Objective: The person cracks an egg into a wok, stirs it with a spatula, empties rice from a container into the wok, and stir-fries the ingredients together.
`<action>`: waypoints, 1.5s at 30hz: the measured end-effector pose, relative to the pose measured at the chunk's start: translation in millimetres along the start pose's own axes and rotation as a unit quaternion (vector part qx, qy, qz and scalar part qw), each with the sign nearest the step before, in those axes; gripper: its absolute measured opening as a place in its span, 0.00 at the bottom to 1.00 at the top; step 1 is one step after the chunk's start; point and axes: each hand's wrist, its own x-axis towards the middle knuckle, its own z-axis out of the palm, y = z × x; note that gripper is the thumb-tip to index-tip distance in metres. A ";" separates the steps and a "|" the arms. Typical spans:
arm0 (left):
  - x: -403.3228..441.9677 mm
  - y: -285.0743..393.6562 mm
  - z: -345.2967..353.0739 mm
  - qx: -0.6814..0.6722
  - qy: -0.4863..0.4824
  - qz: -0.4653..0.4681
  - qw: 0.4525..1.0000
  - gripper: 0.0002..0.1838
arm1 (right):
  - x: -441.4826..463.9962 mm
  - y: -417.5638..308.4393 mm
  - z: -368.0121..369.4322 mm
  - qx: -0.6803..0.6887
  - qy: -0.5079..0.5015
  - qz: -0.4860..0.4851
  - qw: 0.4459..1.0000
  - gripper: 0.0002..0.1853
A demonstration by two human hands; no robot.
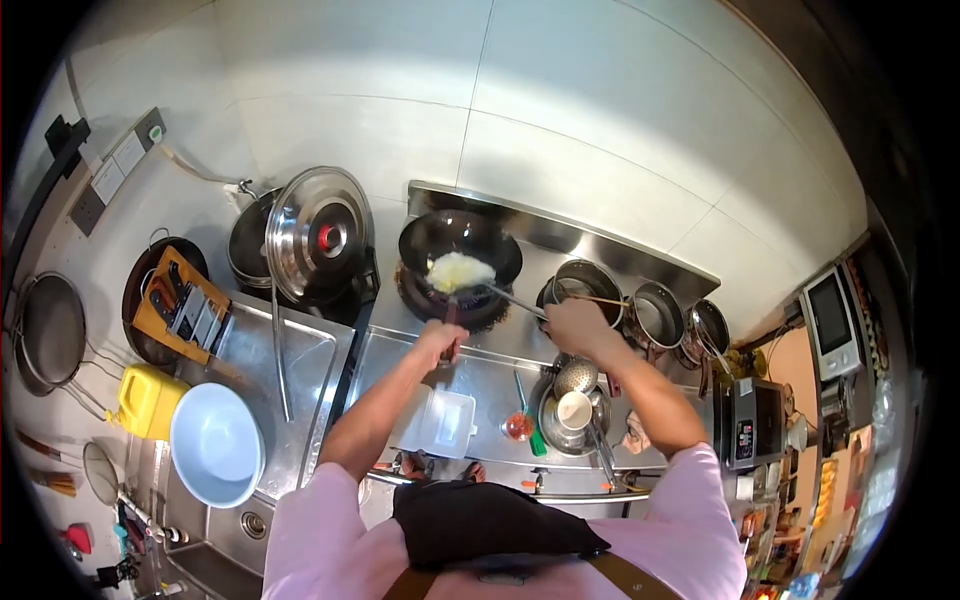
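Note:
My left hand (440, 344) is closed round the handle of a dark wok (462, 228) over the left burner. Pale yellow food (458, 272), somewhat blurred, lies in the wok's near side. My right hand (584, 328) grips a long-handled metal cooking utensil (515, 301) that reaches left into the wok. Its head is hidden at the food, so I cannot tell whether it is a ladle or a spatula. Below my left hand, an open white takeaway box (445, 422) sits on the steel counter. Beside it stands a small container of red sauce (518, 427).
Several pots, including a dark pot (656, 312), line the stove's right side. A bowl holding a strainer (577, 377) and a cup (574, 410) sits near my right forearm. Leftward are a large lid (318, 237), knife block (180, 305), yellow jug (148, 402) and blue basin (216, 445).

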 end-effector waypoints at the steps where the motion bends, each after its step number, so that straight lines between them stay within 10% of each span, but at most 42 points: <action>1: 3.9 -4.2 -0.1 0.032 0.002 0.026 0.999 0.15 | 10.7 -1.9 16.9 0.045 0.002 0.021 0.999 0.10; 6: -27.9 -82.8 6.8 0.106 0.081 0.155 0.979 0.08 | -38.1 5.6 54.7 0.109 -0.019 0.049 0.993 0.12; 12: -32.0 -35.5 11.6 0.000 0.040 0.017 0.999 0.08 | -14.0 -17.8 61.6 0.167 -0.007 0.003 0.986 0.11; 27: 0.1 -74.6 -10.7 0.047 0.046 0.026 0.998 0.09 | 75.3 -22.0 205.3 0.275 0.129 0.053 0.951 0.15; 45: 15.5 -90.7 -10.6 0.057 0.054 0.048 0.996 0.09 | 4.6 -20.0 193.5 0.329 0.121 0.043 0.935 0.14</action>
